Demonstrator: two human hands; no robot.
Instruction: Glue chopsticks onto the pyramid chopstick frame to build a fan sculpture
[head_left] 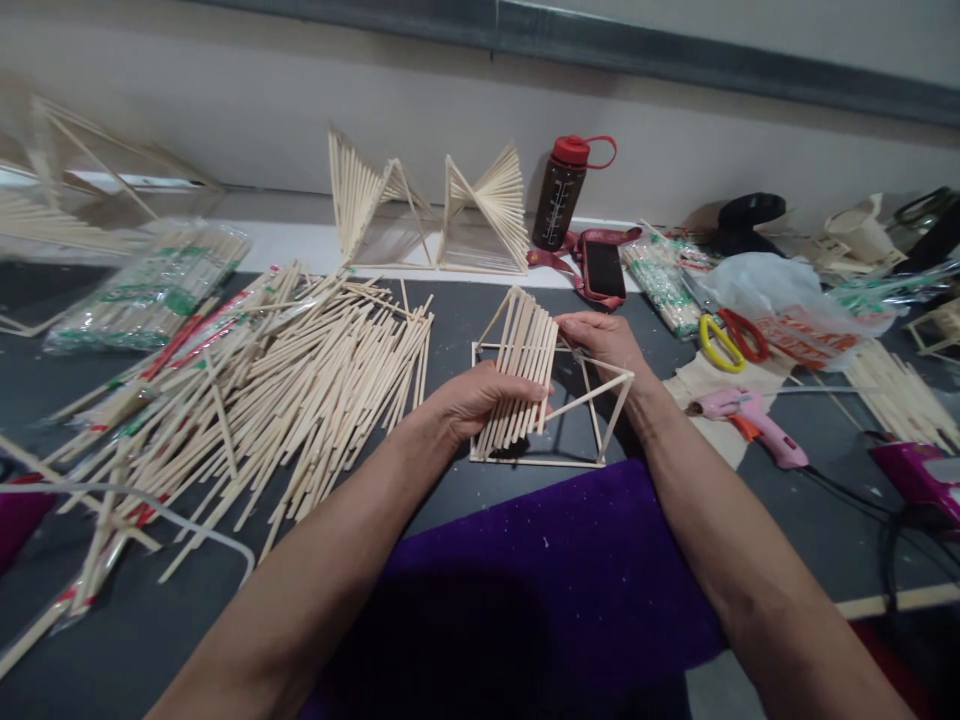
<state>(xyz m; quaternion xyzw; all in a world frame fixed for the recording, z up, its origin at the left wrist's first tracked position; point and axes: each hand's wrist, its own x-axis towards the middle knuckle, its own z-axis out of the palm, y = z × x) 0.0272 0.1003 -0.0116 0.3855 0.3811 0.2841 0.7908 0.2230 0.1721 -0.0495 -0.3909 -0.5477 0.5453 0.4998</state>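
Note:
In the middle of the table a frame of thin wooden sticks (601,440) carries a slanted row of sticks (523,345) laid side by side, like a fan. My left hand (480,395) grips that row from the left, its thumb across the front of the sticks and its other fingers mostly hidden behind. On the far right side, my right hand (604,338) is closed with its fingertips at the upper edge of the row. The frame's back bar passes near those fingers, and their exact hold is partly hidden. A purple cloth (555,560) lies in front of the frame.
Loose sticks (322,380) form a big pile at left, beside a bagged bundle (154,285). Two stick models (484,215) stand at the back near a bottle (561,195) and a phone (604,268). Scissors (720,343) and a pink glue gun (750,418) lie at right.

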